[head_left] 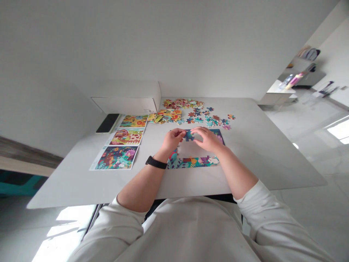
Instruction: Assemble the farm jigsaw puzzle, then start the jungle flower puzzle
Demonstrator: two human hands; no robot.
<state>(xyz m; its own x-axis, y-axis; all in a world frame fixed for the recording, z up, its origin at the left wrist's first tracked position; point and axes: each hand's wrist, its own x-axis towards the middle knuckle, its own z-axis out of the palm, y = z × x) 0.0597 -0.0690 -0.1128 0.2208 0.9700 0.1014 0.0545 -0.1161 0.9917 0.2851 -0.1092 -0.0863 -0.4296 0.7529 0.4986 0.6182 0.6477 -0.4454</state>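
A dark blue and teal puzzle piece (188,136) is between my two hands, over the upper edge of a partly assembled puzzle. My left hand (173,139) pinches its left side between thumb and fingers. On the right side, the curved thumb and forefinger of my right hand (207,139) grip its edge. The puzzle frame (201,161) lies below, its joined border showing plants and a white rabbit around a bare middle. My hands cover part of its top and sides, so I cannot tell whether the piece touches it.
Loose blue and teal pieces (215,120) lie beyond the frame, behind them yellow pieces (173,115) and red-and-green pieces (183,103). A sheet with three pictures (117,157) lies left, beside a phone (108,123). A white box (124,104) stands against the wall.
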